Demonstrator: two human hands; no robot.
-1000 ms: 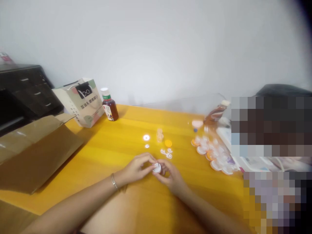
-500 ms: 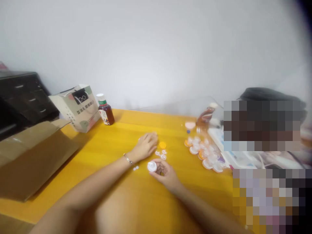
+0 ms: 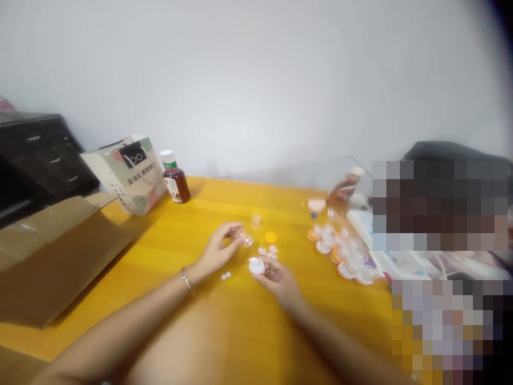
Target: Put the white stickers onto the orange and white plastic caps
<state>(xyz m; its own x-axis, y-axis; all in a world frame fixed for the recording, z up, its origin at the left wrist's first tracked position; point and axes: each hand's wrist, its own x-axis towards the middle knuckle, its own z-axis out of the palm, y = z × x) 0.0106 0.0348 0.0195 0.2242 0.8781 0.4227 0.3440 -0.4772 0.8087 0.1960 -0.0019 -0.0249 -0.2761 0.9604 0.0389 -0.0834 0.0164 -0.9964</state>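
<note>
My left hand (image 3: 218, 250), with a bracelet at the wrist, is closed around a small clear plastic cup (image 3: 245, 238). Between the fingertips of my right hand (image 3: 281, 282) is a round white plastic cap (image 3: 256, 266) with a raised part on top. Just beyond the cap lie several small white cut-out pieces (image 3: 267, 251) with openings in them. A yellow disc (image 3: 271, 237) rests behind these, and another small clear cup (image 3: 256, 220) stands farther back. Two small white discs (image 3: 226, 276) lie below my left hand.
To the right is a cluster of clear-domed pieces with white and orange bases (image 3: 340, 254). A dark bottle (image 3: 176, 179), a paper bag (image 3: 140, 179) and a cardboard box (image 3: 56, 256) stand left. Another bottle (image 3: 345, 187) leans at back right, near a pixelated person (image 3: 441, 208).
My left hand has drawn back toward me and left and now holds a clear cup, leaving another cup in sight behind. My right hand still holds the white cap. The view has shifted slightly.
</note>
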